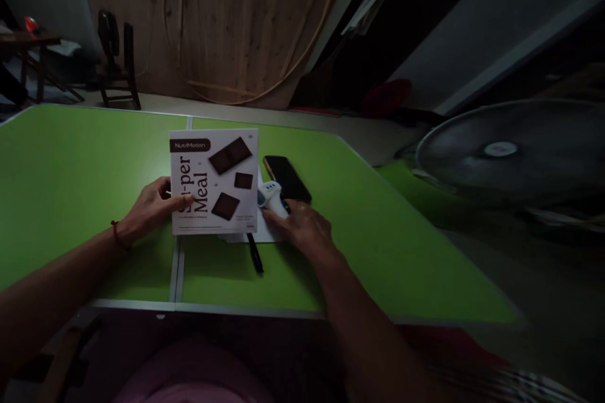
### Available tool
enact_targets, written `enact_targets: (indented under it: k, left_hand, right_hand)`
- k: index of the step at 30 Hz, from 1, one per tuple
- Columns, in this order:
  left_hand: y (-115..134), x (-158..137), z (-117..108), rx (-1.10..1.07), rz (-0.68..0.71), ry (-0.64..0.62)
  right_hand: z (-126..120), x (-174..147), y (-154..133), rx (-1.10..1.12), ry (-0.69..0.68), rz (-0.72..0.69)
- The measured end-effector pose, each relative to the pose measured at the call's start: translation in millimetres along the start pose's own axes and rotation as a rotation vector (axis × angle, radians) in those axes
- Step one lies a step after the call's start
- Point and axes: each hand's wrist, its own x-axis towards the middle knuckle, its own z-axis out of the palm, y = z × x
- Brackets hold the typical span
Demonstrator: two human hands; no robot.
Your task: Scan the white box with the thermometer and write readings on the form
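My left hand (158, 201) grips the left edge of a white box (227, 182) printed "NutriMotion" and "Su-per Meal", its thumb across the front. The box is upright, facing me, with brown rectangles pictured on it. My right hand (302, 223) is closed round a white and blue handheld infrared thermometer (273, 201), whose front end is close to the box's right edge. Whether the two touch I cannot tell. White paper (268, 233) lies partly hidden behind the box and under the right hand. A black pen (255, 255) pokes out below the box.
A dark smartphone (287, 176) lies just beyond my right hand on the green folding table (378, 252). A metal seam runs across the table left of centre. A large round fan (501, 149) stands at the right. A chair (123, 69) is behind, at the left.
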Motion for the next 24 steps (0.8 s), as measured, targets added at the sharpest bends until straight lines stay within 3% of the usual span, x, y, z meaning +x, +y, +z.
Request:
enact_targets:
  k: [4, 8, 10, 13, 16, 18, 24]
  left_hand:
    - [0.0, -2.3, 3.3, 0.025, -0.045, -0.012]
    - [2.8, -5.0, 3.8, 0.005, -0.067, -0.073]
    - [3.1, -5.6, 3.1, -0.016, -0.075, -0.102]
    - [2.8, -5.3, 2.4, -0.023, -0.073, -0.102]
    - [2.1, -4.6, 3.0, -0.034, -0.06, -0.107]
    - [1.5, -4.5, 3.7, -0.046, -0.042, -0.112]
    - [1.5, -6.0, 5.6, -0.062, -0.011, -0.136]
  right_hand:
    - [-5.0, -1.1, 3.0, 0.24, 0.078, 0.036]
    - [-20.3, -15.6, 2.7, 0.891, 0.213, -0.018]
    - [-30.4, -28.4, -4.2, 1.228, 0.198, -0.116]
    - [-42.5, -48.2, -24.3, 1.546, 0.024, -0.244]
    - [-44.5, -60.1, -47.8, 1.655, -0.166, -0.293]
    - [-40.1, -62.3, -60.2, 1.672, -0.223, -0.265]
    - [-28.7, -60.2, -71.9, 1.61, -0.124, -0.162]
